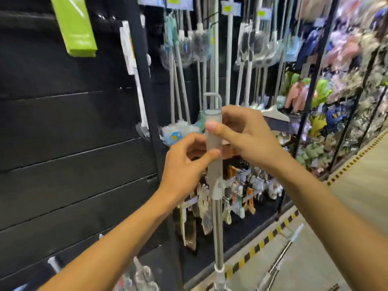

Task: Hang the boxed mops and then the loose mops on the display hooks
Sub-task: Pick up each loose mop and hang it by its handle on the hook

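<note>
1. Mop handle (213, 141) stands upright in the middle of the view, held in front of the display wall; its pale grey grip ends in a hanging loop (212, 100) at the top, and a metal shaft (217, 232) runs down below and out of sight, so the mop head cannot be seen.
2. Left hand (184, 164) pinches the grip from the left, thumb tip pressed on its front; right hand (241, 131) wraps the top of the grip from the right, fingers closed around it just under the loop.
3. Both sets of fingers are thus gripping the same loose mop; neither is free.
4. Behind the loop, hanging mops (184, 49) and dusters already fill the upper hooks; a green box (74, 28) hangs on the dark panel at the upper left; another loose handle (279, 263) lies on the floor at the lower right.
5. Step in hand, as I judge it: the loose-mop stage, with this mop being readied for its hook; whether all boxed mops are hung cannot be told from here.
6. Next move likely calls for lifting the handle so the loop reaches a free hook among the upper row, keeping the loop's opening square to the hook tip; which hook is free is too blurred to tell.
7. Risk: the long shaft may swing and knock the small goods (241, 190) hanging low on the display.
</note>
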